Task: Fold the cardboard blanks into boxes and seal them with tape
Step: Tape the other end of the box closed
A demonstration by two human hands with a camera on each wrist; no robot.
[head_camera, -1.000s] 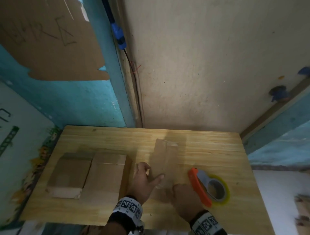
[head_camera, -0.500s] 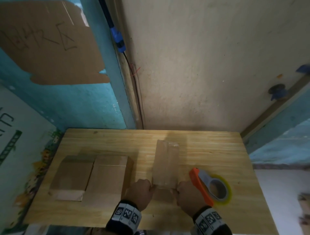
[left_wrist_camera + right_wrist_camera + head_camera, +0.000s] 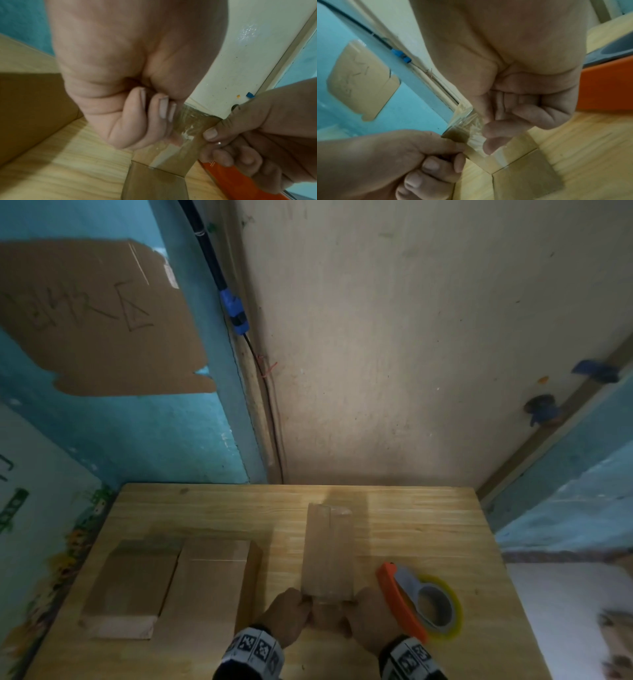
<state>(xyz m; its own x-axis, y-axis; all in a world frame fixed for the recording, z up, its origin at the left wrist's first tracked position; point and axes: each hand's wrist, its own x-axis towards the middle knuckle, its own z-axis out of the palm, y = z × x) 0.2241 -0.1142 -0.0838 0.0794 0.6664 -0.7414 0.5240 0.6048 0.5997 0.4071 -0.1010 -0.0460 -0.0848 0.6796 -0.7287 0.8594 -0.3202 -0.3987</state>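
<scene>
Box position: the narrow cardboard box (image 3: 328,553) is lying on the wooden worktop (image 3: 404,529), lower centre of the head view, between the tape dispenser (image 3: 419,599) at right and two more cardboard pieces (image 3: 171,583) at left.
Long axis: it is running from the person toward the wall, near end between the hands.
Look: brown card, glossy clear tape (image 3: 187,124) is covering its top and wrinkling over the near end.
Left grip: the left hand (image 3: 287,616) is pinching the near left corner, fingers (image 3: 137,121) curling against the taped edge.
Right grip: the right hand (image 3: 371,619) is clamping the near right corner, thumb (image 3: 212,132) pressing on the tape.
Hard to make out: the hands are hiding the box's near end in the head view; the far end is blurring into the worktop.
</scene>
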